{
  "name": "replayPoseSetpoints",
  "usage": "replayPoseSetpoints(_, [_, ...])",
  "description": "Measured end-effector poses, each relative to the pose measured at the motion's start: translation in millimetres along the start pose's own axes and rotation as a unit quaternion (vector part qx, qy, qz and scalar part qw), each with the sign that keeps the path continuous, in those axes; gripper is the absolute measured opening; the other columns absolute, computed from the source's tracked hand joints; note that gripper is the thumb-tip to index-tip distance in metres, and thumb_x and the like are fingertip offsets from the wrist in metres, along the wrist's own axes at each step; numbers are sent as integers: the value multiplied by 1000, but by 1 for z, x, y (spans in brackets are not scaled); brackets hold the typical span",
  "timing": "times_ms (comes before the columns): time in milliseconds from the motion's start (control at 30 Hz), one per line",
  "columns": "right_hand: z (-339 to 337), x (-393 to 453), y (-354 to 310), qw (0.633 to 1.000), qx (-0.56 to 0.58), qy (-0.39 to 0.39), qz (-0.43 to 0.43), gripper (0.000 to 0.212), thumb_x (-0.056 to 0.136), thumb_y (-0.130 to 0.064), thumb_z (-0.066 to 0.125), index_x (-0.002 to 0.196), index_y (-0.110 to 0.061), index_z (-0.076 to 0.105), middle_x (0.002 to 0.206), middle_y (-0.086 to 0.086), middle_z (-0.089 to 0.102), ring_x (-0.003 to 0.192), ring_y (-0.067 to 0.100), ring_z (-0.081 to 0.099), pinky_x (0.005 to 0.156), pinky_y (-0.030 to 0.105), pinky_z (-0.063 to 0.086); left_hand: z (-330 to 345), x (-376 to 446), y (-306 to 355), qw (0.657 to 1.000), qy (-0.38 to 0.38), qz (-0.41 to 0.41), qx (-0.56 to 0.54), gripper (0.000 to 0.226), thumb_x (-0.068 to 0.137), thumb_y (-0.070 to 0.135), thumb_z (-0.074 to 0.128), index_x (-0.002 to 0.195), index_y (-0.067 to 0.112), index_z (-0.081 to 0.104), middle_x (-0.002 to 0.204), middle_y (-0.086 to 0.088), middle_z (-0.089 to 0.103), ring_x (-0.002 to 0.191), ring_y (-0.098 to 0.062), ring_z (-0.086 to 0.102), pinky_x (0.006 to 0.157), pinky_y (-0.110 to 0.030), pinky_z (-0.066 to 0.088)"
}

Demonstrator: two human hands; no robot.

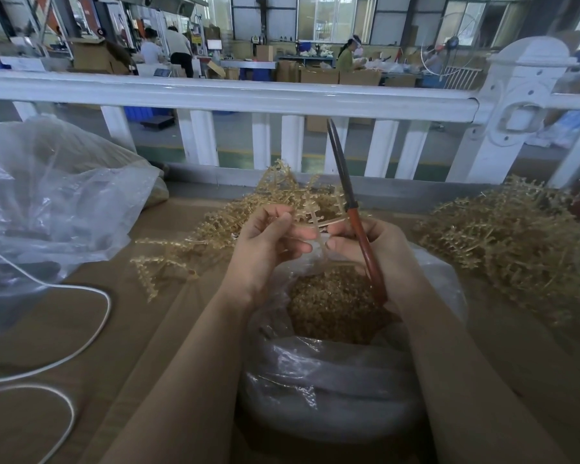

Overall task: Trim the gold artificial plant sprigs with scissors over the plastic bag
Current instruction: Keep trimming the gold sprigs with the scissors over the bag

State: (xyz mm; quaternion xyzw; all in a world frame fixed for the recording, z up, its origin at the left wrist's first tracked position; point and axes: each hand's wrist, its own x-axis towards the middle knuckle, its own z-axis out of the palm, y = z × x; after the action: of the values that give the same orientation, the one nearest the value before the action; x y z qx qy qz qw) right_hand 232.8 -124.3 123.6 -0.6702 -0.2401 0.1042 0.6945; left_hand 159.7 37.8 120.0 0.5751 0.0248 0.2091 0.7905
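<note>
Nearest the camera sits a clear plastic bag (332, 390), its mouth open and holding a heap of small gold trimmings (335, 309); both bare forearms reach over it from below; the left hand (268, 242) is curled, its fingertips pinching the stem of a gold sprig (318, 222) just above the bag's mouth; the right hand (379, 246) grips the scissors (355, 216) by their red-brown handles, with its thumb and forefinger also meeting the sprig's stem beside the left fingertips; the dark blades stand nearly upright, tilted slightly left, and look closed together, pointing up toward a white railing (248, 95) that runs across the far edge of the work area; behind the hands lies a loose pile of gold sprigs (221, 229) spread over the brown tabletop (121, 329), and well to the right a larger, denser heap of sprigs (509, 242) rests on the same surface; at the left a big crumpled clear bag (54, 202) stands on the tabletop, and a white cable (91, 336) loops across the surface below it; beyond the railing, a workshop floor shows cardboard boxes (318, 75) and several people working at benches
</note>
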Motion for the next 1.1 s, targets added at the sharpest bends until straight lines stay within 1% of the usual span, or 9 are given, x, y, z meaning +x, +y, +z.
replayPoseSetpoints(133, [0, -1, -3, 1000, 3, 11, 16, 15, 76, -12, 84, 88, -11, 75, 76, 1, 72, 49, -2, 59, 47, 9, 43, -2, -1, -2, 999, -18, 28, 37, 9, 104, 7, 46, 104, 14, 51, 81, -7, 75, 63, -16, 65, 69, -26, 55])
replayPoseSetpoints(267, [0, -3, -6, 999, -18, 3, 36, 45, 63, -34, 86, 96, -6, 74, 85, 7, 76, 74, 17, 74, 72, 32, 59, -2, -2, -1, 996, -40, 53, 63, 13, 103, 4, 46, 105, 10, 57, 79, -5, 71, 68, -15, 65, 74, -29, 55])
replayPoseSetpoints(367, [1, -7, -7, 999, -23, -24, 16, 36, 66, -29, 85, 93, -7, 76, 64, -7, 71, 56, 2, 67, 55, 13, 51, -1, -1, 0, 994, -45, 59, 85, 20, 104, 5, 45, 104, 10, 64, 76, 0, 69, 69, -12, 65, 75, -26, 53])
replayPoseSetpoints(500, [2, -5, -5, 999, -34, -5, 15, 10, 73, -18, 85, 80, -19, 79, 85, 5, 77, 80, 19, 75, 76, 37, 58, 4, -3, 1, 989, -25, 47, 140, 18, 101, 4, 50, 100, 10, 67, 83, 0, 68, 74, -9, 63, 69, -21, 53])
replayPoseSetpoints(633, [1, -6, -6, 1000, -3, 9, -16, 16, 85, -8, 78, 76, -22, 79, 78, 4, 76, 66, 13, 72, 59, 24, 56, 4, -1, -3, 971, -29, 54, 229, 8, 94, 16, 66, 95, 11, 71, 109, -8, 66, 93, -14, 62, 86, -29, 50])
replayPoseSetpoints(700, [0, -6, -6, 1000, -6, 10, -29, 22, 86, -8, 76, 74, -25, 79, 78, 2, 76, 70, 13, 72, 64, 23, 55, 2, -2, -4, 978, -47, 36, 202, 21, 86, 23, 76, 93, 4, 70, 107, -12, 67, 89, -18, 65, 82, -29, 52])
replayPoseSetpoints(800, [1, -4, -6, 999, 1, 14, -35, 22, 85, -5, 76, 72, -23, 77, 78, 2, 75, 70, 12, 71, 67, 23, 55, 2, -3, -4, 993, -93, 8, 75, 20, 78, 14, 77, 87, 3, 63, 83, -7, 70, 73, -18, 67, 68, -28, 54])
replayPoseSetpoints(933, [1, -5, -6, 999, 29, 11, -9, 10, 88, -5, 73, 81, -12, 73, 83, 9, 76, 46, 0, 57, 45, 9, 42, 1, -2, -1, 995, -69, 24, 62, 14, 78, 19, 73, 76, 13, 60, 73, 2, 65, 71, -13, 63, 74, -28, 55])
replayPoseSetpoints(1100, [-1, -4, -2, 998, 57, -8, 4, 16, 86, -28, 75, 86, -12, 75, 86, 12, 75, 45, 12, 36, 40, 21, 25, 1, 0, -4, 999, -40, 8, 19, 16, 91, 4, 63, 83, 10, 50, 81, -15, 62, 73, -18, 70, 61, -27, 56])
